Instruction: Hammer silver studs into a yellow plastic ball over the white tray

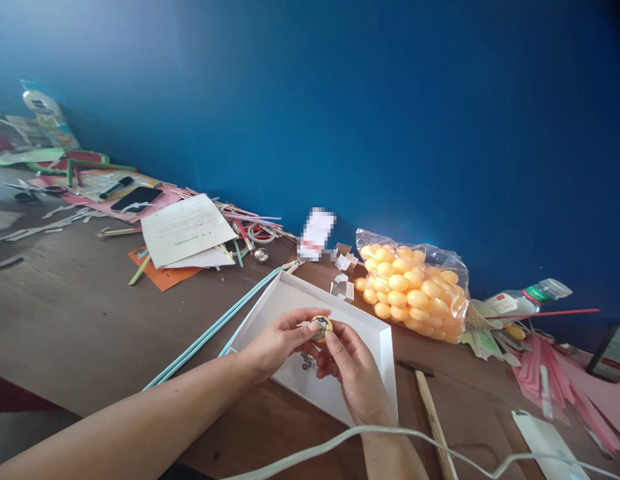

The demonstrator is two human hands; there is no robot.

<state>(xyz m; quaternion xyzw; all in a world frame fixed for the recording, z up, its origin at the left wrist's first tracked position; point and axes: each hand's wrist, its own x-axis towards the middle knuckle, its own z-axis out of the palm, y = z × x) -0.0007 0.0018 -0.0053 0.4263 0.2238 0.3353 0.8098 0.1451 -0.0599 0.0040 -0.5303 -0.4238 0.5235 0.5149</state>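
Over a shallow white box lid (pixel 290 291) on the brown table, my left hand (pixel 277 342) and my right hand (pixel 351 367) meet. Between their fingertips they pinch an orange ball with a shiny silver metal piece (pixel 321 327) on it. Both hands are closed around it. A few small silver metal bits (pixel 307 361) lie in the lid just below the hands. A clear plastic bag of orange balls (pixel 415 290) rests to the right, by the blue wall.
A wooden-handled hammer (pixel 433 417) lies right of the lid. A white cable (pixel 390 440) crosses the front. Pale blue strips (pixel 210 331) run left of the lid. Papers (pixel 185 230), straws, a black phone (pixel 136 198) and pink paper (pixel 565 380) clutter the table along the wall.
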